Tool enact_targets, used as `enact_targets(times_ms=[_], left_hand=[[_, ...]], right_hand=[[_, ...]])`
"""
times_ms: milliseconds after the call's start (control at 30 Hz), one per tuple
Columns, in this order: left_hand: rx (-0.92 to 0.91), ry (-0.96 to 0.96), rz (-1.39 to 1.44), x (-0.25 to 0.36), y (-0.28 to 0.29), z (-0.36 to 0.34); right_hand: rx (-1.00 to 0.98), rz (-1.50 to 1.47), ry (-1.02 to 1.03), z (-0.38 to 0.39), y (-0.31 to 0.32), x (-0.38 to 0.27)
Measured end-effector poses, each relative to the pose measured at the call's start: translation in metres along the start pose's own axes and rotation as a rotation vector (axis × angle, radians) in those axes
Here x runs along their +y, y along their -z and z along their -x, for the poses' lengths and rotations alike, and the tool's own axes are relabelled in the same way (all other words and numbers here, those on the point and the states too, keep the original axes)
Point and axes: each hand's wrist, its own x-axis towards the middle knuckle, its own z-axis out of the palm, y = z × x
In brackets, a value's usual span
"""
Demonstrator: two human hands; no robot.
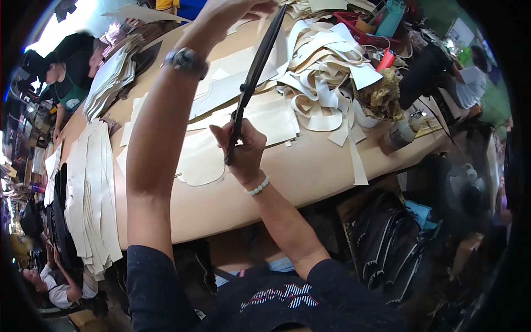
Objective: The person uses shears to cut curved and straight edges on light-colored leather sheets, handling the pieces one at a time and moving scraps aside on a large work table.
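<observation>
My right hand (243, 146), with a beaded bracelet at the wrist, is closed on long black shears (249, 80), whose blades point away from me toward the top of the view. My left hand (240, 16) reaches to the top edge, near the blade tips, fingers curled by pale material; what they hold is unclear. Beneath both hands lie flat cream sheets (204, 157), one with rounded corners. A heap of curled cream offcuts (318, 72) is right of the shears. Long cream strips (88, 188) hang over the worktable's (287, 177) left end.
A sheet stack (110, 77) lies back left. A red basket (359, 33), a tub of brownish material (379, 94) and a bottle (398, 138) stand right. Co-workers (72, 83) are at left and right (470, 83). Black pieces (381, 249) lie below the table's right side.
</observation>
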Motion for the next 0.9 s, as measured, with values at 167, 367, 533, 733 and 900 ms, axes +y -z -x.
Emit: enact_targets(times_ms=[167,367,533,733,900], left_hand=[[-0.278,-0.164,0.325,-0.021,-0.018,-0.039],[-0.266,0.085,0.081,-0.081,0.007,0.013],[-0.17,0.329,-0.306,-0.127,0.097,0.092],[-0.004,0.414,-0.642,-0.151,0.177,0.201],[-0.075,0.417,-0.806,-0.161,0.163,0.272]], right_hand=[[0.02,0.005,0.021,-0.003,-0.004,-0.018],[-0.023,0.017,-0.023,-0.001,0.003,-0.011],[-0.059,0.002,0.015,0.002,-0.002,-0.001],[-0.046,-0.078,-0.087,0.005,-0.009,-0.011],[-0.107,0.09,-0.117,0.008,-0.01,-0.009]])
